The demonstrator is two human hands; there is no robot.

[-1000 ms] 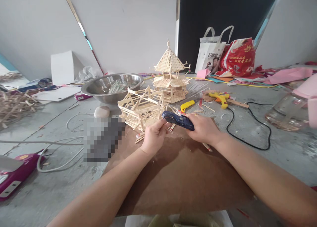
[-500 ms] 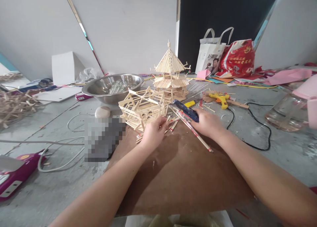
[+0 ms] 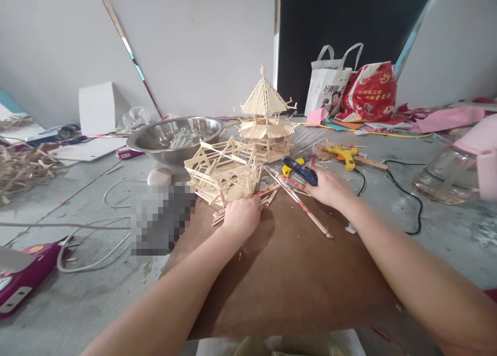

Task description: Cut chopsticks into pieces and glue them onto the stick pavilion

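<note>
My right hand [image 3: 330, 188] grips a dark blue tool [image 3: 300, 169] and holds it low over the table, just right of a heap of loose wooden sticks [image 3: 289, 190]. My left hand [image 3: 243, 216] rests knuckles-up on the brown board [image 3: 287, 278], fingers curled down onto the sticks at the foot of an open stick frame model [image 3: 222, 171]. Whether it grips a stick is hidden. Behind the frame stands a stick pagoda [image 3: 267, 119] with a pointed roof.
A steel bowl [image 3: 174, 136] sits back left. A yellow glue gun [image 3: 344, 154] with a black cord [image 3: 411, 201] lies to the right, beside a glass jar [image 3: 446, 177]. Bags [image 3: 357, 89] stand at the wall. White cables [image 3: 93, 226] and a magenta device [image 3: 23, 270] lie left.
My right hand carried the blue tool away from the left hand, rightward and back toward the table. My left hand dropped onto the sticks beside the frame model.
</note>
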